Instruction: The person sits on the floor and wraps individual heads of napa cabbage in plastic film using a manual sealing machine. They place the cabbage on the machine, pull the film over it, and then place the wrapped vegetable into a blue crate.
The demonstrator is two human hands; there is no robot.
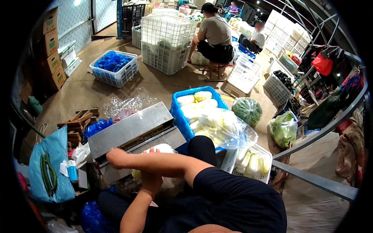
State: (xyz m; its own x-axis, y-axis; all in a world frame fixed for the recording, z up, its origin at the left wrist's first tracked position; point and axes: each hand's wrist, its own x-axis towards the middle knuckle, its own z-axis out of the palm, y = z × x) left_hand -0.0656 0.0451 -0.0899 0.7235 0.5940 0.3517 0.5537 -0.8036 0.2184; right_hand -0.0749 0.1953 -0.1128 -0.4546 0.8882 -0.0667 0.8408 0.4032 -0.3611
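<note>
My right forearm reaches leftward across my left one. Its hand [117, 158] is closed at the front edge of a metal film-wrapping machine [130, 130]; whatever it grips is too small to make out. Beneath that forearm, my left hand [151, 179] is wrapped round a napa cabbage [164, 148]. The cabbage's white end shows above the forearm and a yellowish part below it; the middle is hidden. Just right of the machine, a blue crate [175, 112] holds several napa cabbages, some under clear plastic.
A white basket [268, 155] of cabbages sits by my right knee. Two cucumbers [48, 174] lie on a blue bag [37, 155] at left. Bagged greens [247, 112] stand beyond the blue crate. Farther off are stacked white crates [167, 35] and a seated person [215, 31]. A metal rail [314, 182] crosses at right.
</note>
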